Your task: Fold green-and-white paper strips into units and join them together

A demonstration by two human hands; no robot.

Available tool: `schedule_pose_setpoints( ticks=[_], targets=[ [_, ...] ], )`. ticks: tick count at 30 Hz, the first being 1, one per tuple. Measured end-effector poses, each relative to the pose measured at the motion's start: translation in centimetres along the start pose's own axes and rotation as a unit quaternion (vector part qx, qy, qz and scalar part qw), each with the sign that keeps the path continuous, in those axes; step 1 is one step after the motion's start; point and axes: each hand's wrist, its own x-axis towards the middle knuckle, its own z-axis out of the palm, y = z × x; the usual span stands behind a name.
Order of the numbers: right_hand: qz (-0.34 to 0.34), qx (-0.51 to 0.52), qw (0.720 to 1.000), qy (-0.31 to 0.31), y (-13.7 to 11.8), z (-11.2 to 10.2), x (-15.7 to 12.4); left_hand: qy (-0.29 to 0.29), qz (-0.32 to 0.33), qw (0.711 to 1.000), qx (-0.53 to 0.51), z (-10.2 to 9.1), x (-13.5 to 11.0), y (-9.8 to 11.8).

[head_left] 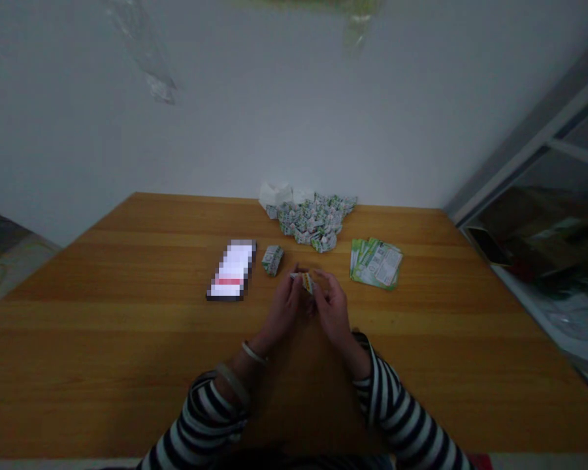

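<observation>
From the head view, the left hand and right hand hold a narrow grip on a small folded paper packet, just above the wooden desk; a heap of folded packets lies ahead; a small stack of packets sits nearer, left of the hands; green printed sheets lie to the right; a lit phone lies to the left.

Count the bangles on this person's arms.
2. One pale bangle sits at the left wrist; a second bangle lies further up the left forearm, by the striped sleeve. More could be hidden under the sleeves.
</observation>
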Motion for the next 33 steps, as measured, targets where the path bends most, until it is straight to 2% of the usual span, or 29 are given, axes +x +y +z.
schedule_pose_setpoints(
  ticks=[3, 8, 16, 22, 27, 33],
  targets=[
    [-0.041, -0.014, 0.999, -0.027, -0.1, 0.3, -0.1, 0.0, -0.017, 1.0, -0.018, 0.3, -0.3, 0.2],
    [-0.052, -0.005, 0.996, -0.074, -0.1, 0.8, -0.5, -0.007, 0.046, 0.999, 0.008, 0.3, -0.3, 0.3],
    [-0.041, -0.007, 0.998, -0.044, 0.2, 0.9, -0.7, -0.032, 0.081, 0.991, 0.101, -0.1, -0.4, 0.8],
    [-0.058, -0.018, 0.997, -0.049, -0.2, 1.1, -1.0, -0.047, 0.121, 0.973, 0.192, -0.2, -0.5, 1.8],
    [-0.066, -0.04, 0.996, -0.04, -0.1, 1.1, -1.2, -0.058, 0.142, 0.959, 0.24, -0.4, -0.3, 1.5],
    [-0.085, -0.064, 0.993, -0.049, 0.0, 0.9, -1.2, -0.066, 0.121, 0.967, 0.214, -0.6, -0.1, 1.1]
  ],
)
